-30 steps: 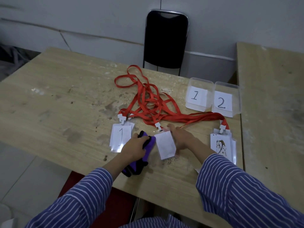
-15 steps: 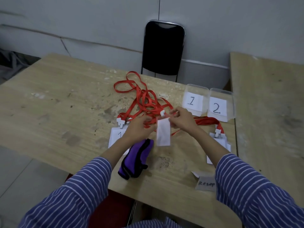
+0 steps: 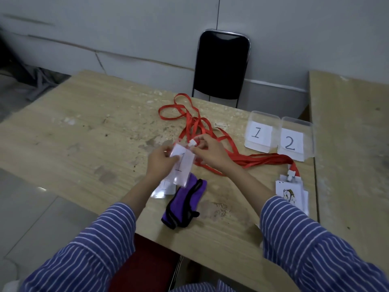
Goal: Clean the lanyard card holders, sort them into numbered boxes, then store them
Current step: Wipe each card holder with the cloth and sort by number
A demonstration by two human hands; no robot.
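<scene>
A clear card holder (image 3: 182, 167) with a white card marked 1 hangs lifted above the table. My left hand (image 3: 160, 161) pinches its upper left edge. My right hand (image 3: 208, 152) pinches the white clip (image 3: 192, 143) at its top, where the red lanyards (image 3: 200, 131) join. The purple cloth (image 3: 183, 204) lies on the table just below the holder, with no hand on it. Another holder (image 3: 163, 189) lies flat under my left wrist. A stained holder (image 3: 288, 193) lies at the right. Two clear boxes, box 1 (image 3: 261, 133) and box 2 (image 3: 294, 140), stand at the back right.
The wooden table (image 3: 84, 131) is scuffed and dusty, with crumbs near the cloth. A black chair (image 3: 221, 66) stands behind the table against the wall. A second table (image 3: 353, 144) adjoins on the right. A red stool (image 3: 151, 262) sits under the front edge.
My left hand let go of the purple cloth, which now lies on the table. Both hands lifted the card holder off the table and turned it, showing the 1.
</scene>
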